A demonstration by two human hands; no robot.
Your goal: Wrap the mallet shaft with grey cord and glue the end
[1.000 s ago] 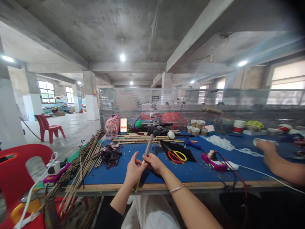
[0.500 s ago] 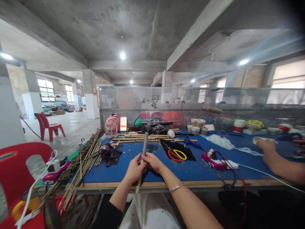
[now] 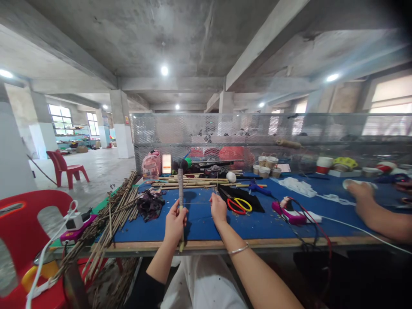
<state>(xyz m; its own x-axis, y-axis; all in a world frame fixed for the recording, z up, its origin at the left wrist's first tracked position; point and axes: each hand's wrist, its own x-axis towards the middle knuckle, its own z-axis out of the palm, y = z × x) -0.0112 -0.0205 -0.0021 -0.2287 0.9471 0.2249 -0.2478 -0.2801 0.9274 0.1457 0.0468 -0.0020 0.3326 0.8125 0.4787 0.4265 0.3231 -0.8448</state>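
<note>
Compared with a second earlier, the stick [image 3: 180, 189] now stands upright instead of leaning away to the far right. The right hand [image 3: 219, 211] is off it and sits a little to its right.

Head view: the left hand [image 3: 175, 223] has its fingers wrapped fully around the lower part of the stick, just above the near edge of the bench [image 3: 257, 225]. The right hand's fingers are pinched together on what looks like a thin thread [image 3: 199, 202], stretched level between them and the stick. The stick's long axis runs straight up and down. Its bare end points down past the bench edge, and its dark tuft [image 3: 180, 164] points up, with a wrapped stretch just below the tuft.

To do this winding well, I judge that the thread needs steady tension. The left hand should turn the stick without letting it tilt, so each turn lies tight beside the last.

Red and yellow scissors [image 3: 240, 206] lie just right of the right hand. A pink glue gun [image 3: 288, 213] is farther right, and a heap of twigs [image 3: 112, 219] lies on the left. Another person's hand [image 3: 362, 193] rests at the far right.
</note>
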